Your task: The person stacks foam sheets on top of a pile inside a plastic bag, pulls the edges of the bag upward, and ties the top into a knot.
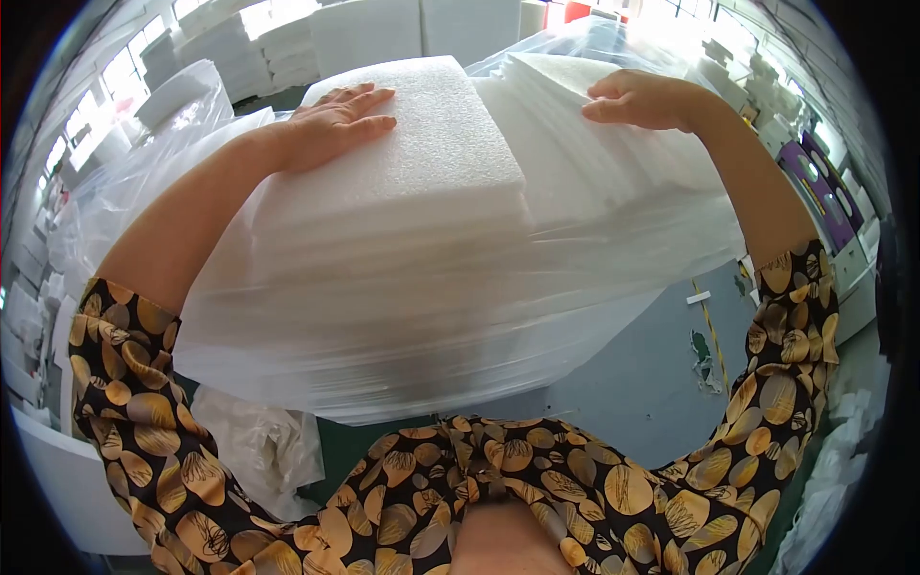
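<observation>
A thick stack of white foam sheets (441, 144) stands in front of me inside clear plastic wrap (383, 316). My left hand (335, 125) lies flat on top of this stack near its left edge, fingers spread. Beside it on the right is a second pile of thin white foam sheets (594, 163), its top lower than the first. My right hand (637, 100) is at the upper right edge of that pile, thumb and fingers pinched on the raised edge of a foam sheet.
Crumpled plastic (259, 441) lies on the floor at lower left. The grey floor (623, 374) carries a yellow-black line and scraps at right. White stacks (364, 38) stand behind, and purple panels (819, 192) are at far right.
</observation>
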Available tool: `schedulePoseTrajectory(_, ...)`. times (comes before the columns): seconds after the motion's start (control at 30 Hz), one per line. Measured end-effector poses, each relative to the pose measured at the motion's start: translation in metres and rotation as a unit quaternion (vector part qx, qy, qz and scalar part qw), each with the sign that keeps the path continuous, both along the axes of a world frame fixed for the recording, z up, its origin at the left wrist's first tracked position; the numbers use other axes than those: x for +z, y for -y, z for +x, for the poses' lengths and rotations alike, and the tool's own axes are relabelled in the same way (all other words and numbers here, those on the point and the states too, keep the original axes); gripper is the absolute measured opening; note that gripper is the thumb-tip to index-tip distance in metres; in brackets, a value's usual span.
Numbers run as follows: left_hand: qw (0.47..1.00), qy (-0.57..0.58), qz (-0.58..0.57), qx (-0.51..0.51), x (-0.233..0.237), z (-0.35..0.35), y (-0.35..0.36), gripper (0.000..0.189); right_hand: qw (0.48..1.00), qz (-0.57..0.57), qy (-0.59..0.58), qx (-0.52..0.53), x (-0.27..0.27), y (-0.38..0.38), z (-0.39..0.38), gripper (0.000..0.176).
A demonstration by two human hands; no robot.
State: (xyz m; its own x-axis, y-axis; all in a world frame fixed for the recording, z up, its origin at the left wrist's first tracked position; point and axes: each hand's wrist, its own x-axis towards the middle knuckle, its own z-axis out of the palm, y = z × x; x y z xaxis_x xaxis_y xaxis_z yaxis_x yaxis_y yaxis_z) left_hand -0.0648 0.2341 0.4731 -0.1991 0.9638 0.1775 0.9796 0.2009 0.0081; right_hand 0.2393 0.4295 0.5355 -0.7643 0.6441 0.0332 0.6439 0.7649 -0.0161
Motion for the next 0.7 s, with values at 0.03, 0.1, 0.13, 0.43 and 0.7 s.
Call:
schedulePoseTrajectory(0.03,1.000,0.005,0.004,-0.005,-0.002,-0.001,-0.001,0.074,0.999,-0.049,-0.008,-0.002,0.003,-0.004,0.000,0.042)
schedulePoseTrajectory(0.1,1.000,0.000,0.009,-0.004,-0.003,-0.004,-0.004,0.074,0.999,-0.048,0.012,-0.008,0.005,-0.007,-0.003,0.039)
schedulePoseTrajectory(0.13,1.000,-0.010,0.010,-0.007,-0.003,-0.005,-0.007,0.074,0.998,-0.051,0.028,-0.017,0.007,-0.007,-0.006,0.037)
schedulePoseTrajectory(0.43,0.998,-0.056,0.013,-0.022,0.003,0.000,-0.021,0.076,0.882,0.467,-0.059,0.020,0.078,0.023,0.006,0.031)
schedulePoseTrajectory(0.7,0.665,0.650,0.334,-0.156,0.084,0.078,0.043,0.074,0.732,0.567,-0.245,0.287,0.053,0.122,-0.058,0.034)
